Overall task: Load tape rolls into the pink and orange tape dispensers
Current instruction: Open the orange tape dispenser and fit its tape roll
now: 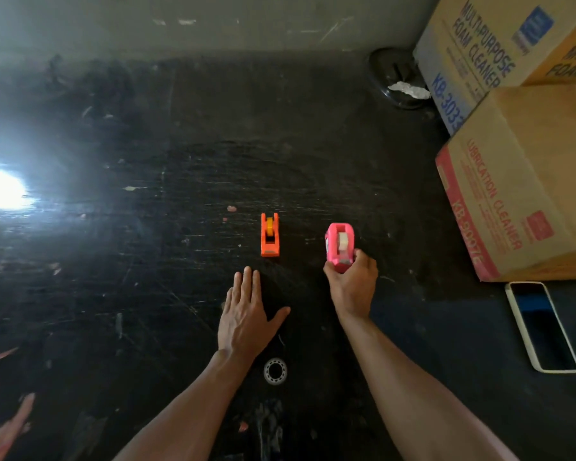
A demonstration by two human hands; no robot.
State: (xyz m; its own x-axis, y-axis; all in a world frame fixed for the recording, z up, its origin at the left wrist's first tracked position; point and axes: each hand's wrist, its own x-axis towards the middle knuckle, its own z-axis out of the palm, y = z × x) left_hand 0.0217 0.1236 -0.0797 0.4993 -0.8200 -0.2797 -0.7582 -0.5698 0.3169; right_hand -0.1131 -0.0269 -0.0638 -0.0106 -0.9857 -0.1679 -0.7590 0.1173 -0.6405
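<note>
An orange tape dispenser (270,235) stands on the dark scratched table (147,261), with a yellowish tape roll seated in it. To its right, my right hand (351,284) grips the near end of the pink tape dispenser (339,245), which holds a whitish tape roll. My left hand (245,316) lies flat and open on the table just below the orange dispenser, not touching it. A clear ring-shaped tape roll (275,371) lies on the table between my forearms.
Cardboard boxes (526,181) are stacked at the right edge. A phone (542,326) lies face up at the right, near the boxes. A dark round object with white paper (401,79) sits at the back. Bright glare (0,186) covers the left.
</note>
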